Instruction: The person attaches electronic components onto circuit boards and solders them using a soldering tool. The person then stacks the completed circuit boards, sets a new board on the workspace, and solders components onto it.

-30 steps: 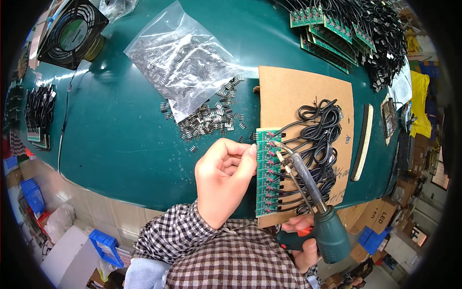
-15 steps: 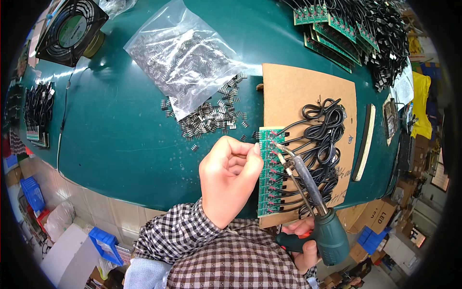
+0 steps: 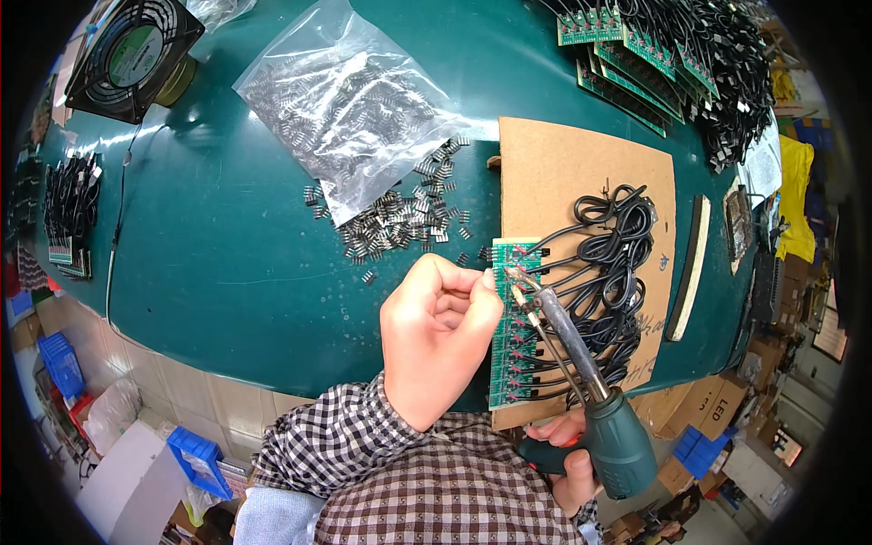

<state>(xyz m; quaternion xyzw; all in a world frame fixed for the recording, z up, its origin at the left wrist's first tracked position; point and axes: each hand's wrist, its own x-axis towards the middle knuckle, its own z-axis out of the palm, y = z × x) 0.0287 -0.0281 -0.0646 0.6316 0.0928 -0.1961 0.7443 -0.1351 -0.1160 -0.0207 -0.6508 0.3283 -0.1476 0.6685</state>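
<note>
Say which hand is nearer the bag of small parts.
Left. The left hand sits below and right of the bag; the right hand is farther off, lower right, holding the soldering gun.

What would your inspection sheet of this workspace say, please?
Surface: green tabletop, cardboard sheet lying on it.
Job's things: green circuit-board strip on the cardboard sheet; soldering gun, tip at the strip.
Clutter: loose pin connectors beside a clear plastic bag of more.
Hands: left hand pinched at the strip's left edge, contents unclear; right hand grips the soldering gun.
Cables: black cables looped at the strip's right.
Surroundings: blue plastic bins beyond the tabletop, lower left.
</note>
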